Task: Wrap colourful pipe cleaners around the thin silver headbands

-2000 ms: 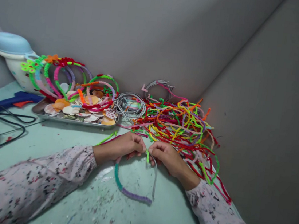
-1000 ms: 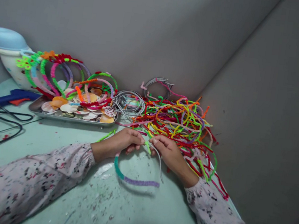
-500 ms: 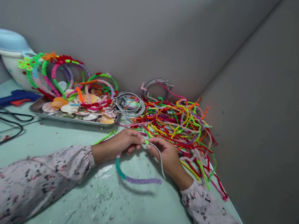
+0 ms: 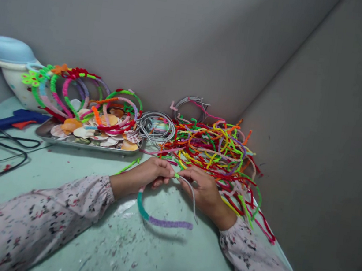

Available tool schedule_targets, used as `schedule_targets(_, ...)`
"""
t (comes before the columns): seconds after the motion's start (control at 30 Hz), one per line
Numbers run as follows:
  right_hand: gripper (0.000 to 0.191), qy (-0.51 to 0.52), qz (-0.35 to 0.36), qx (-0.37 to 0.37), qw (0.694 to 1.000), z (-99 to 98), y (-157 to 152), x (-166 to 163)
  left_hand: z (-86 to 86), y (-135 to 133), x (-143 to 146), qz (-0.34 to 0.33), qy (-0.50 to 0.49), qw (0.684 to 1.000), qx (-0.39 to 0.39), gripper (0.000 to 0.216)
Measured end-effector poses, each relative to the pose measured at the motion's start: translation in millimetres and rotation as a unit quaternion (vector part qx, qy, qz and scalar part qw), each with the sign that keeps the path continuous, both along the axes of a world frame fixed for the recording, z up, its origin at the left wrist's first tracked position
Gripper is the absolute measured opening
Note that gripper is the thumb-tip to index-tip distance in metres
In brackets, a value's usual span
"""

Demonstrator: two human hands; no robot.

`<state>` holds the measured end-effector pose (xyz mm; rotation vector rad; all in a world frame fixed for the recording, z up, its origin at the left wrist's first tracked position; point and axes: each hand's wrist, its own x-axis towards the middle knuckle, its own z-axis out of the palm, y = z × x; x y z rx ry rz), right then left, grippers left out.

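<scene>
My left hand (image 4: 147, 176) and my right hand (image 4: 202, 187) meet over a pale green table (image 4: 61, 182), both pinched on the ends of a thin headband (image 4: 163, 221). The band curves toward me; its left part is wrapped in teal and its middle in purple fuzzy stem, while the right part is bare grey wire. A short bright green stem end (image 4: 177, 175) sticks out between my fingertips. Just beyond my hands lies a big tangled heap of coloured pipe cleaners (image 4: 215, 151).
A metal tray (image 4: 47, 134) of seashells with finished wrapped headbands (image 4: 73, 90) stands at the back left, bare wire headbands (image 4: 157, 125) beside it. A blue glue gun (image 4: 9, 122) with black cord lies far left, near a white-and-blue container (image 4: 9, 57). Grey walls close the corner.
Both hands shifted slightly away from me and closed together. The headband swung a little, its bare side turning under my right hand; the green stem end has shortened between my fingertips.
</scene>
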<state>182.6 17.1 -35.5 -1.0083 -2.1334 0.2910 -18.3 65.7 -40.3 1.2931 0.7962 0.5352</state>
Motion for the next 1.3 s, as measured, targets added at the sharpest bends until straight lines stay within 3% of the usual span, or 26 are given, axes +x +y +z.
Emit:
schedule_targets(0.17,0.015,-0.102,0.033,0.098,0.989,9.1,-1,4,-4.3,2,-1,-0.013,0.017,1.000,0.001,0.015)
schedule_targets(0.33,0.023,-0.226,0.044,0.170,0.958,15.8,-6,8,-5.8,4,-2,-0.030,0.041,0.999,0.005,0.017)
schedule_targets(0.43,0.025,-0.246,0.058,0.193,0.948,16.3,-8,10,-4.1,5,-3,-0.045,0.037,0.998,0.002,0.015)
schedule_targets(0.5,0.026,-0.223,0.059,0.177,0.957,14.4,-8,10,-2.6,4,-3,-0.047,0.029,0.998,0.000,0.014)
schedule_targets(0.6,0.022,-0.119,0.005,0.122,0.985,9.6,-4,8,-0.2,2,-1,-0.021,0.004,1.000,0.003,0.014)
schedule_targets(0.7,0.015,0.027,-0.110,0.006,0.994,6.7,1,4,1.8,-1,2,0.021,-0.022,1.000,0.004,0.014)
schedule_targets(0.8,0.019,0.128,-0.143,-0.197,0.961,8.9,3,1,2.4,-3,5,0.050,-0.035,0.998,0.009,0.014)
schedule_targets(0.87,0.028,0.161,-0.100,-0.313,0.931,13.0,2,-1,2.2,-4,7,0.063,-0.027,0.997,0.023,0.016)
schedule_targets(0.93,0.031,0.185,-0.061,-0.377,0.905,17.7,-1,-3,2.4,-6,7,0.071,-0.011,0.996,0.044,0.017)
schedule_targets(1.3,0.021,0.294,-0.088,-0.439,0.844,17.7,-5,-15,1.9,-8,7,0.079,0.035,0.993,0.076,0.019)
